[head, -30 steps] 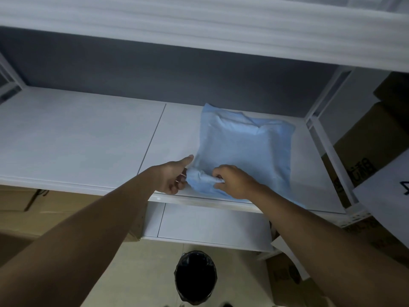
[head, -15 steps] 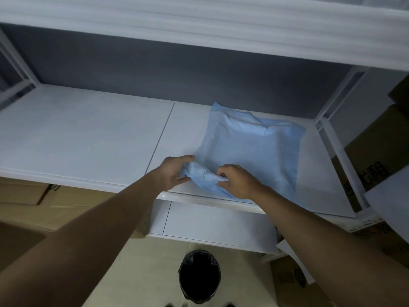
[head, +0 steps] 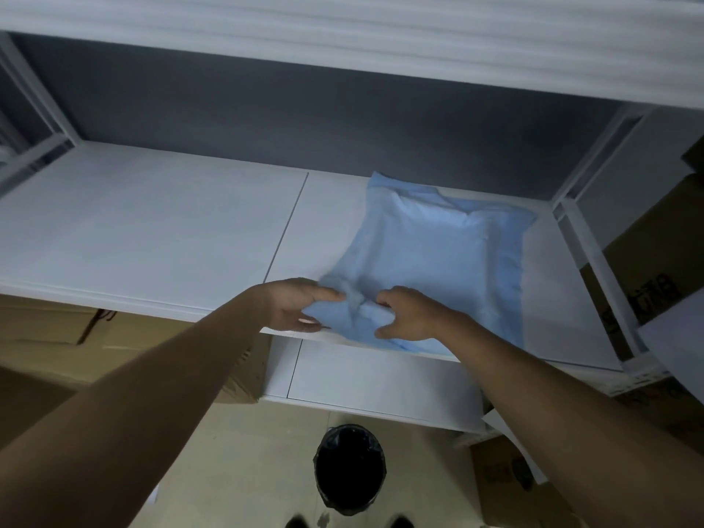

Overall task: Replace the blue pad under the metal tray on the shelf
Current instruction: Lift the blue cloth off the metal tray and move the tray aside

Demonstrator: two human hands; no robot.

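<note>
The blue pad [head: 438, 268] is seen lying on the white shelf [head: 152, 230], spread away from both hands toward the grey back wall [head: 304, 120], with its near corner bunched up at the shelf's front edge. That bunched corner is gripped by the left hand [head: 295, 304], whose thumb is laid over the top of the fabric while the fingers are curled beneath it at the shelf edge. Just beside it, the same gathered fold is gripped by the right hand [head: 409, 314], with fingers bent into the cloth and the thumb pressed lower against the pad's near edge. The two hands are set close together, with only a small ridge of crumpled pad between them. Beyond the right hand, the rest of the pad is seen mostly flat, with a raised wrinkle near its far edge. Below the hands, a lower shelf [head: 381, 379] is visible, and beneath that a black bin [head: 349, 468] is seen on the floor. Cardboard boxes [head: 655, 253] are stacked beyond the right hand, outside the shelf frame.
</note>
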